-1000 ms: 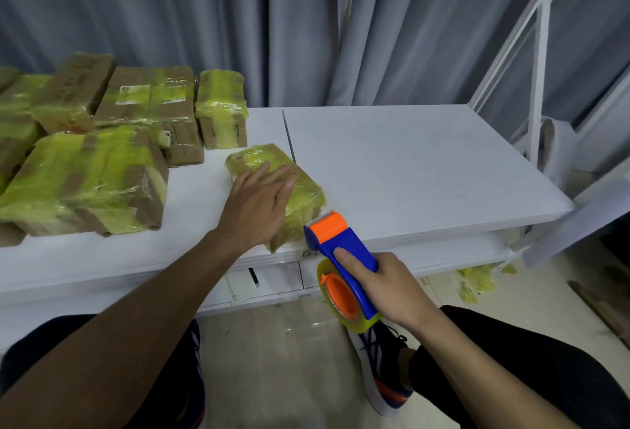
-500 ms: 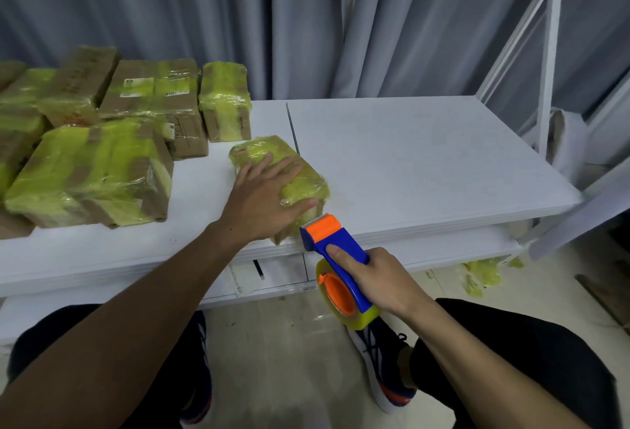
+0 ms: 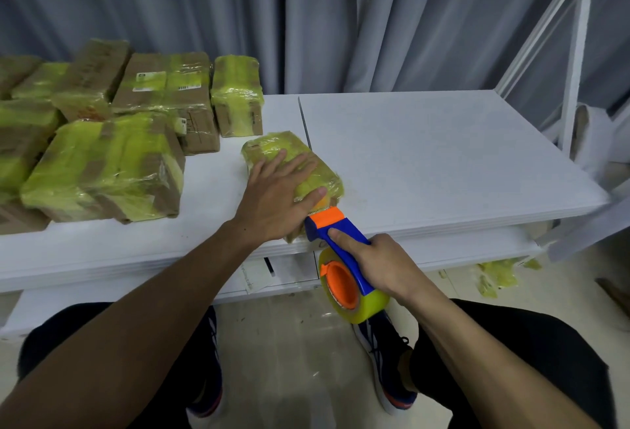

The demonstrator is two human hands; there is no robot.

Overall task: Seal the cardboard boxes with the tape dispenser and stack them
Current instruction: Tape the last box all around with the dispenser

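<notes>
Yellow-taped small cardboard box [image 3: 293, 156] is pressed down at the white desk's [image 3: 443, 156] front edge by the flat, spread left hand [image 3: 276, 197]. A blue-and-orange tape dispenser [image 3: 341, 234] is gripped by the right hand [image 3: 378, 265], its orange head set against the box's near end.

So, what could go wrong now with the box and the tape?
The left hand presses flat on the small box, its thumb right beside the toothed edge of the tape dispenser that the right hand grips; a slip might nick it. The box also sits at the front edge of the table, so a pull towards the person could drag it off.
</notes>
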